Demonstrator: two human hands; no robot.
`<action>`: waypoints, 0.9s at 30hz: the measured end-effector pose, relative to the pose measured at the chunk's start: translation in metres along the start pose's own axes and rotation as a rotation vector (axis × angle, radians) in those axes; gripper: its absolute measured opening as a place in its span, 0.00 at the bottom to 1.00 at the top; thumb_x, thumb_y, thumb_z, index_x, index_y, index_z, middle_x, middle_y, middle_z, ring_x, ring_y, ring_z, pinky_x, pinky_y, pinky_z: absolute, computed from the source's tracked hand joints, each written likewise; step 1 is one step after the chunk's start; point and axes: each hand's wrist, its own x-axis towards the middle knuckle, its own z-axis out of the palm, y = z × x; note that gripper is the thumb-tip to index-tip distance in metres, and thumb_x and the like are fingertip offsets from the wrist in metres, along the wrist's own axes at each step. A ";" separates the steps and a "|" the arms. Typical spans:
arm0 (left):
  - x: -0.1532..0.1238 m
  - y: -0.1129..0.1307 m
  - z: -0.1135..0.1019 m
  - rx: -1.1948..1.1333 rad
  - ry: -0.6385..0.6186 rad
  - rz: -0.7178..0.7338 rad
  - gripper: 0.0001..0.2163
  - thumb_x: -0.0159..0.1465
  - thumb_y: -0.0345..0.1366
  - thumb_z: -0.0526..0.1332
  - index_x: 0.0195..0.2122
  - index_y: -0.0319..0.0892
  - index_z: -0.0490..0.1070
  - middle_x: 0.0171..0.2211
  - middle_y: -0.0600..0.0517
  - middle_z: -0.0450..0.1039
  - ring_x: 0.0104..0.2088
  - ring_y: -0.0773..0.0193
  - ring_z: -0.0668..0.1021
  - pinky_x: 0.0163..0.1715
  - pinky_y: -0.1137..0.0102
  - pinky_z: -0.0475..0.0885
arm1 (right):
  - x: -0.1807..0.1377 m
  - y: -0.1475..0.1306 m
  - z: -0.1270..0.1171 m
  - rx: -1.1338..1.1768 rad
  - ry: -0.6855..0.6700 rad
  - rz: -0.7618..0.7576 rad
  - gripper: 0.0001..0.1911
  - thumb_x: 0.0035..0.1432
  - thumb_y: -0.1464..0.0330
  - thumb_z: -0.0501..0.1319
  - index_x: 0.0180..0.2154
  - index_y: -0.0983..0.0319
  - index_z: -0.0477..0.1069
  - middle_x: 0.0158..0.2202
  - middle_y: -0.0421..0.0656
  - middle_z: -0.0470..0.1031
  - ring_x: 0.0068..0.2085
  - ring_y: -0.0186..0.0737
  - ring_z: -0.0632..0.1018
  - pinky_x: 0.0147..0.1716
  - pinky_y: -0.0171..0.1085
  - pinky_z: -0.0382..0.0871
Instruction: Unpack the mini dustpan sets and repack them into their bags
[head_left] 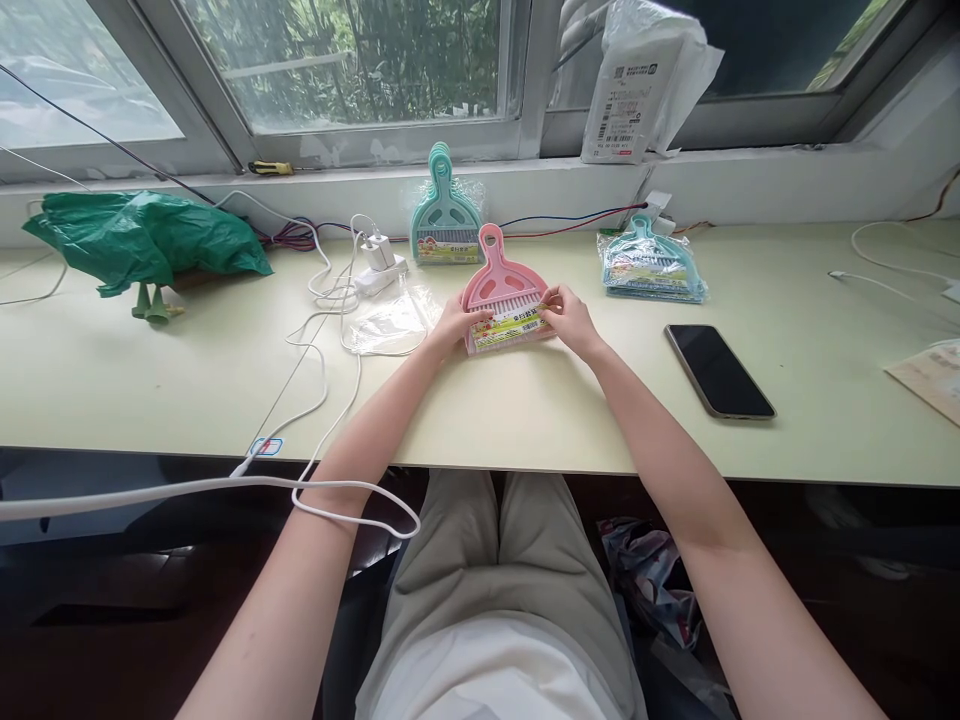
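A pink mini dustpan and brush set [504, 285] with a yellow-green printed label is tilted up above the table in front of me. My left hand [460, 325] grips its left edge, thumb across the front. On the right side, my right hand [568, 318] pinches the edge by the label's end. Behind it, a stack of green dustpan sets [445, 215] leans against the wall under the window. Further right lies a pile of bluish-green dustpan sets [652, 265] in clear wrap.
A black phone [720, 372] lies to the right. Clear plastic bags [394, 318], white cables [322, 380] and a power strip [380, 275] are on the left, near a green plastic bag [150, 240]. On the sill are a yellow cutter [270, 168] and a white package [626, 110].
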 end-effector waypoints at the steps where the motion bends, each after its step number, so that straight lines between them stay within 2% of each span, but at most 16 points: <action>1: 0.000 -0.001 -0.001 0.003 0.001 0.003 0.31 0.47 0.39 0.72 0.53 0.40 0.71 0.52 0.43 0.77 0.52 0.49 0.78 0.53 0.54 0.73 | 0.000 0.000 0.000 -0.032 0.007 -0.014 0.12 0.51 0.63 0.62 0.36 0.57 0.61 0.43 0.45 0.70 0.47 0.45 0.75 0.34 0.42 0.79; 4: 0.000 -0.001 0.000 0.012 0.005 0.007 0.30 0.48 0.38 0.71 0.53 0.40 0.71 0.51 0.43 0.77 0.52 0.49 0.78 0.54 0.53 0.73 | -0.001 0.000 0.000 -0.136 0.019 -0.067 0.12 0.54 0.62 0.60 0.40 0.57 0.63 0.42 0.45 0.71 0.43 0.44 0.76 0.34 0.43 0.77; 8: -0.003 0.002 0.002 0.008 0.002 0.026 0.31 0.48 0.38 0.71 0.55 0.39 0.70 0.52 0.42 0.76 0.52 0.47 0.78 0.53 0.52 0.73 | -0.005 -0.003 0.000 -0.465 0.049 -0.149 0.13 0.55 0.65 0.60 0.43 0.58 0.64 0.41 0.46 0.73 0.40 0.46 0.75 0.41 0.46 0.73; 10: -0.003 0.003 0.002 -0.002 -0.004 0.040 0.31 0.49 0.38 0.71 0.54 0.38 0.69 0.52 0.41 0.76 0.52 0.47 0.78 0.53 0.52 0.73 | -0.007 -0.004 0.000 -0.594 0.063 -0.156 0.14 0.55 0.66 0.60 0.44 0.57 0.64 0.43 0.47 0.72 0.41 0.48 0.75 0.43 0.47 0.71; 13: -0.001 0.002 0.002 -0.016 0.013 0.045 0.30 0.48 0.38 0.71 0.53 0.39 0.70 0.51 0.43 0.77 0.51 0.48 0.78 0.53 0.54 0.74 | -0.007 -0.002 -0.001 -0.645 0.114 -0.174 0.17 0.57 0.64 0.60 0.48 0.57 0.62 0.47 0.49 0.70 0.44 0.50 0.74 0.44 0.49 0.70; 17: 0.004 -0.004 -0.001 -0.039 0.054 0.042 0.30 0.46 0.37 0.73 0.51 0.39 0.71 0.48 0.44 0.78 0.49 0.49 0.79 0.51 0.55 0.74 | 0.002 0.011 -0.003 -0.553 0.229 -0.247 0.23 0.57 0.57 0.62 0.51 0.57 0.60 0.51 0.50 0.66 0.52 0.52 0.71 0.52 0.54 0.67; 20: 0.005 -0.005 -0.001 -0.061 0.072 0.039 0.29 0.45 0.38 0.74 0.49 0.40 0.71 0.46 0.45 0.78 0.48 0.50 0.79 0.51 0.55 0.74 | 0.010 0.024 -0.002 -0.398 0.289 -0.259 0.28 0.55 0.56 0.65 0.53 0.57 0.59 0.56 0.51 0.64 0.55 0.51 0.69 0.56 0.56 0.65; 22: 0.005 -0.004 0.000 -0.080 0.075 0.043 0.29 0.44 0.38 0.74 0.48 0.40 0.72 0.45 0.46 0.78 0.47 0.51 0.80 0.50 0.56 0.74 | 0.014 0.031 -0.001 -0.240 0.254 -0.188 0.31 0.53 0.56 0.66 0.55 0.56 0.58 0.56 0.50 0.66 0.54 0.50 0.71 0.56 0.55 0.67; 27: 0.001 0.000 0.003 -0.118 0.074 0.023 0.28 0.43 0.37 0.75 0.47 0.40 0.72 0.45 0.46 0.79 0.47 0.52 0.80 0.51 0.57 0.74 | 0.017 0.040 0.003 0.073 0.089 -0.015 0.28 0.47 0.59 0.71 0.48 0.56 0.65 0.46 0.45 0.76 0.49 0.49 0.77 0.54 0.54 0.70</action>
